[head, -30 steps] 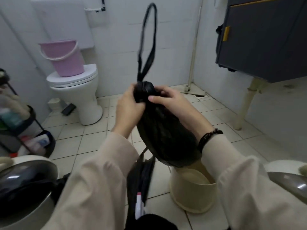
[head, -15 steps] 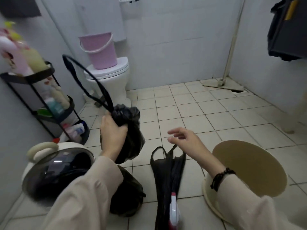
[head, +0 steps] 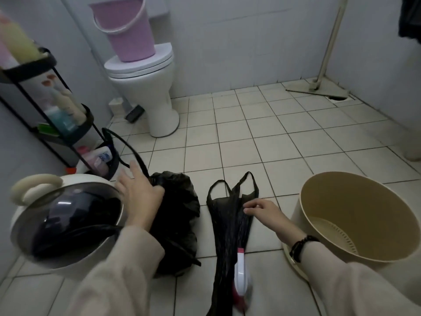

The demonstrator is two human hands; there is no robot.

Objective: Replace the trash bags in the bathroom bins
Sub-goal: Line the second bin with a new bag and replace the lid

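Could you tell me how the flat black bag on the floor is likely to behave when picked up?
The flat black bag will probably be floppy: it lies limp and creased, spread flat against the tiles. It looks empty and thin, so it is likely very light. The right hand touching it may find the thin plastic film slippery.

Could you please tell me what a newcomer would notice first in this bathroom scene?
Two hands work at floor level. The left hand rests on a bulging, tied black trash bag beside a white domed bin at lower left, while the right hand touches flat black bags lying mid-floor. An empty beige bin tilts at right, and a pink bucket stands on the closed toilet behind.
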